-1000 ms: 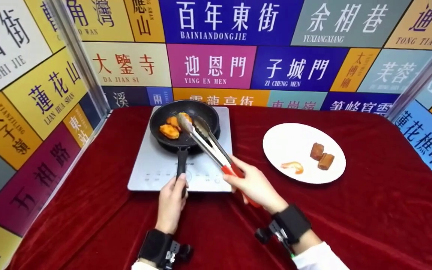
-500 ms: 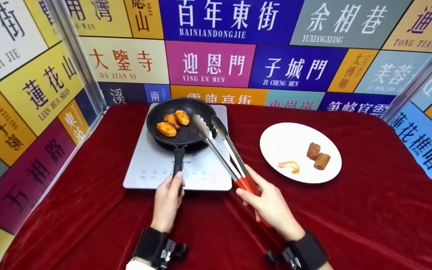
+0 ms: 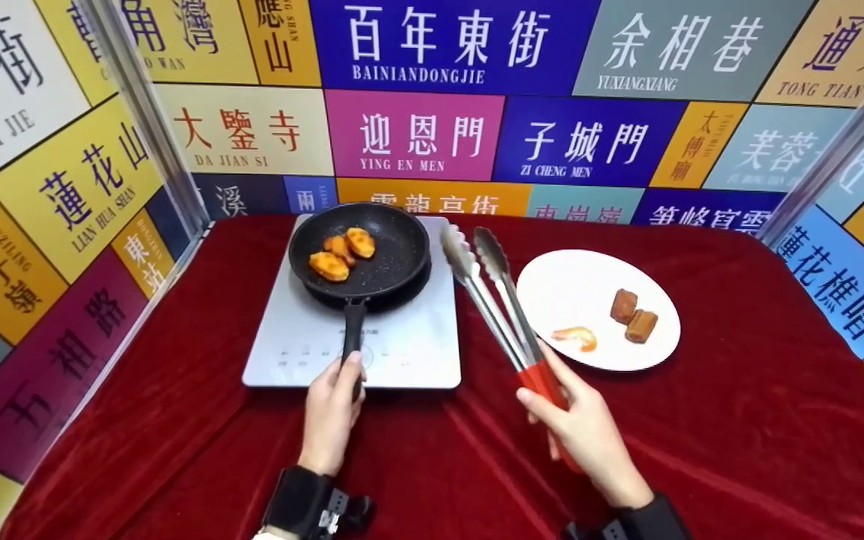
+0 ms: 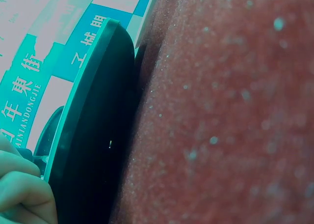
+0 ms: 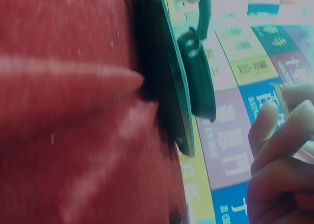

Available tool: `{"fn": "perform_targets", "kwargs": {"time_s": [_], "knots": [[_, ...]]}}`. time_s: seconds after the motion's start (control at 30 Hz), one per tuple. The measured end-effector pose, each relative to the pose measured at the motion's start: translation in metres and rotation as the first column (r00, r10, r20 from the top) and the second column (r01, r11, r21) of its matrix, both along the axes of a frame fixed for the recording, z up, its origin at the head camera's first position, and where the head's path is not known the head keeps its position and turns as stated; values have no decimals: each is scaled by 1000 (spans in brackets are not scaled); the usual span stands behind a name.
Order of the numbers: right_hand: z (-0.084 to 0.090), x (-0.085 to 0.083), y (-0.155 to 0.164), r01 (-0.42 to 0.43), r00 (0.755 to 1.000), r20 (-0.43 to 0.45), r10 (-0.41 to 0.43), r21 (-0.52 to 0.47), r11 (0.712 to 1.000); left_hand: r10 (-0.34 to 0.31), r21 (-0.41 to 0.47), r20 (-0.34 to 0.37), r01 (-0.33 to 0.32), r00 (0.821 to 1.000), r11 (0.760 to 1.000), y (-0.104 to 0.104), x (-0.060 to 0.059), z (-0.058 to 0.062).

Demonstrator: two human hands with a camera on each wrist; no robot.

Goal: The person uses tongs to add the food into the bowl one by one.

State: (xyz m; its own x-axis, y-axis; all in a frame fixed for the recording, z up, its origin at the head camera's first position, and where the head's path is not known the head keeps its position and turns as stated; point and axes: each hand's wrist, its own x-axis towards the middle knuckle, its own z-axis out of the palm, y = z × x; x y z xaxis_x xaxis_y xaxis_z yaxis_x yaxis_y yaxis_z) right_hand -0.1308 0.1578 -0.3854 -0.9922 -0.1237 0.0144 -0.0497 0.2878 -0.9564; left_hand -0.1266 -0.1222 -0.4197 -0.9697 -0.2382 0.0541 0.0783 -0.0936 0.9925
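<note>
My left hand point(image 3: 333, 401) grips the black handle point(image 3: 352, 337) of a black frying pan point(image 3: 394, 255) that sits on a grey induction cooktop point(image 3: 289, 337). Three orange food pieces point(image 3: 342, 251) lie in the pan's left half. My right hand point(image 3: 578, 424) grips the red handles of metal tongs point(image 3: 499, 300). The tong tips are slightly apart and hold nothing, hanging over the cooktop's right edge between pan and plate. In the left wrist view my curled fingers point(image 4: 22, 187) show beside the cooktop's edge point(image 4: 93, 135). The right wrist view shows my fingers point(image 5: 277, 145) and the pan point(image 5: 198, 71) side-on.
A white plate point(image 3: 582, 289) stands right of the cooktop with a shrimp point(image 3: 574, 337) and two brown food pieces point(image 3: 633, 316) on it. Red cloth point(image 3: 739, 420) covers the table. Sign-covered walls close in the left, back and right sides.
The tongs have swung out of the pan to the right, toward the plate, with nothing in them. My left hand has stayed on the pan handle.
</note>
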Motion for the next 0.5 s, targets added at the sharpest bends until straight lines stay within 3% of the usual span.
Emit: {"fn": "perform_targets", "kwargs": {"time_s": [0.23,0.5], "knots": [[-14,-11,33,114,993,-3,-114,-29,993,1,-5,10,-1,1000,1000,0,-2,-3],[-46,-30,66,183,983,17,-183,10,983,10,-22,30,-10,1000,1000,1,-1,-1]]}}
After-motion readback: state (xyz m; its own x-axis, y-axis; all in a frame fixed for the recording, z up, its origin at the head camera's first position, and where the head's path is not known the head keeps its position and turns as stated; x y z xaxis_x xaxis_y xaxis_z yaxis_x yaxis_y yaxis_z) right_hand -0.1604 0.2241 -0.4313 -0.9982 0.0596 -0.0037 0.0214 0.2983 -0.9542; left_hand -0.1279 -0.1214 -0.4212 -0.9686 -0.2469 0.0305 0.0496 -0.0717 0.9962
